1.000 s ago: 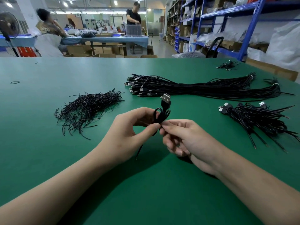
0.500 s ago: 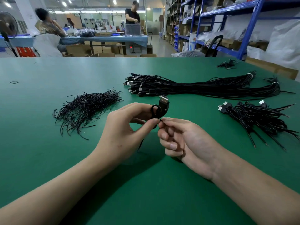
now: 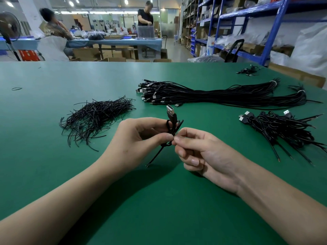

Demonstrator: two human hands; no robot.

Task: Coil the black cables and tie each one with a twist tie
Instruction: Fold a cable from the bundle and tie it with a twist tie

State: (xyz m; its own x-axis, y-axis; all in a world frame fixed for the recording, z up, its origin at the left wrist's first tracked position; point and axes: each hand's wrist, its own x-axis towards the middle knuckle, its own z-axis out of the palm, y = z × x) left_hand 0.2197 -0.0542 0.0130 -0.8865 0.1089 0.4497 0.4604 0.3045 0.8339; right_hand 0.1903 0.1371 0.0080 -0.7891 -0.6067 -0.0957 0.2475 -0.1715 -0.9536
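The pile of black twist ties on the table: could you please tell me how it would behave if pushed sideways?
The twist ties are thin, loose strands, so they would probably feel very light and scatter rather than slide as one. Several hold bent shapes, suggesting they are pliable yet keep a kink. They criss-cross, so some would likely drag neighbours along.

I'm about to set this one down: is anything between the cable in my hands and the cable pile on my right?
Nothing visible. Only bare green table lies between the coiled cable and the right-hand pile.
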